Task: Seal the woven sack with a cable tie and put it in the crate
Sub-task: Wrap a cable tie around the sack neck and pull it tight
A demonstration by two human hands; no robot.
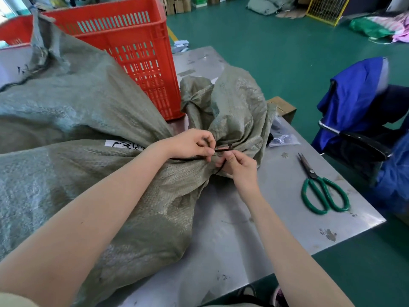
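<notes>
A full grey-green woven sack (124, 196) lies on its side on the metal table, its gathered neck pointing right and its loose mouth (232, 103) flaring up behind. A thin black cable tie (223, 149) loops around the neck. My left hand (194, 144) pinches one end of the tie on top of the neck. My right hand (240, 166) pinches the other end just to the right; both hands touch at the tie. The red plastic crate (132, 41) stands behind the sack at the back of the table.
Green-handled scissors (321, 187) lie on the metal table (254, 229) to the right. A small plastic bag (283, 138) and a cardboard box (283, 107) sit behind the sack's mouth. A chair draped with blue cloth (358, 103) stands at the table's right edge.
</notes>
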